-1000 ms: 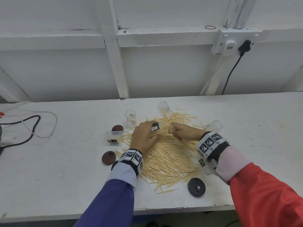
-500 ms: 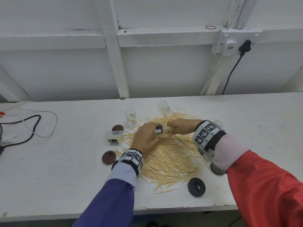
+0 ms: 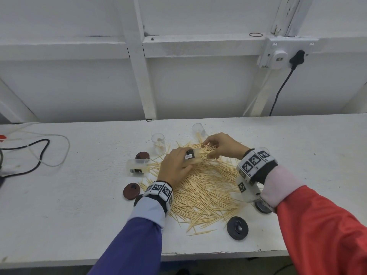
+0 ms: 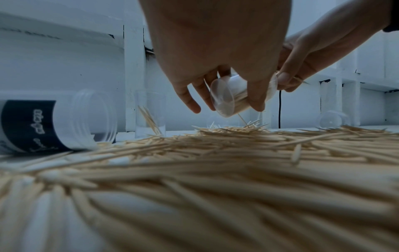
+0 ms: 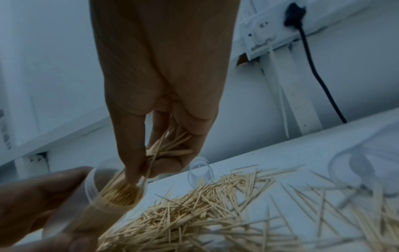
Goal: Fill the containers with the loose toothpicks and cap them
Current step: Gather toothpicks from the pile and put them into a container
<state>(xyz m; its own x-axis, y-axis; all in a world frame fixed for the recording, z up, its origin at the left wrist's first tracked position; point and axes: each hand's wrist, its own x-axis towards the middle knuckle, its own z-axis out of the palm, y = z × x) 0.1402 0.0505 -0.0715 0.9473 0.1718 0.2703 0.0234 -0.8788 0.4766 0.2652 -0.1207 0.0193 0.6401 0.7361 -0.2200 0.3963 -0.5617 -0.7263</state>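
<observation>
While the left hand (image 3: 177,165) gripped a clear container (image 4: 230,98) tilted just above the pile, the right hand (image 3: 222,146) pinched a small bundle of toothpicks (image 5: 170,146) at its mouth. That container looked nearly packed in the right wrist view, so the filling of this one seemed close to done, though it was not yet capped. Most of the work remained: a large heap of loose toothpicks (image 3: 204,193) covered the tabletop (image 3: 79,205). Another container (image 3: 137,165) lay on its side at the heap's left edge, an upright one (image 3: 158,142) held only a few sticks, and the lids (image 3: 131,191) lay apart, including a black one (image 3: 237,227).
</observation>
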